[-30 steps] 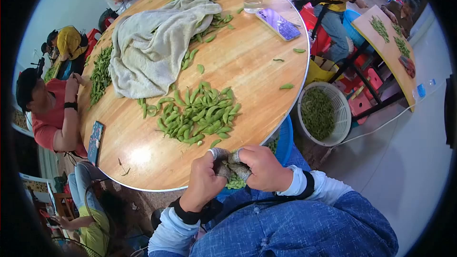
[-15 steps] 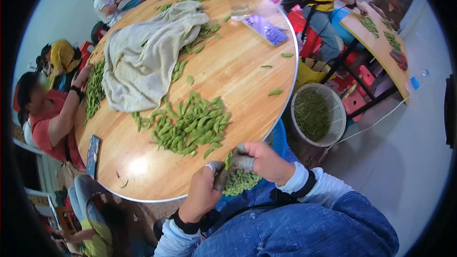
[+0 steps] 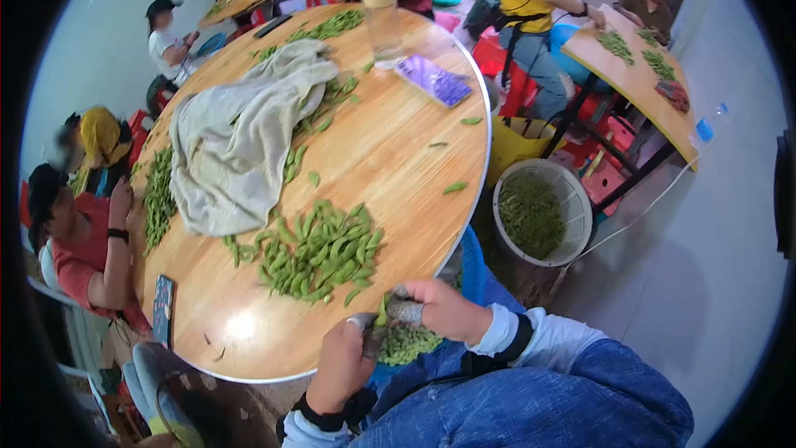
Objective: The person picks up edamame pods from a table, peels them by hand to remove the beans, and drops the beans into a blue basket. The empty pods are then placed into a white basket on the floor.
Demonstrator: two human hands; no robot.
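Observation:
A green soybean pod (image 3: 382, 310) is pinched between my two hands, just off the near edge of the round table. My left hand (image 3: 346, 358) closes on its lower end, and my right hand (image 3: 446, 312) grips it from the other side. Grey wrapping covers the thumb and fingertips of both hands. Below them, shelled green beans (image 3: 408, 346) lie in a blue basin (image 3: 473, 270), partly hidden by my hands and blue apron. A heap of soybean pods (image 3: 319, 253) lies on the table just beyond my hands.
On the wooden table (image 3: 390, 158) are a crumpled cloth (image 3: 240, 141), a jar (image 3: 381, 25), a purple-screened phone (image 3: 433, 81) and a dark phone (image 3: 163, 309). A white basket (image 3: 543, 211) stands on the floor at right. Several people sit or stand around the tables.
The view has tilted up a little, so the table sits lower and further left. My hands stay together at the pod. The person in red at left has raised a hand.

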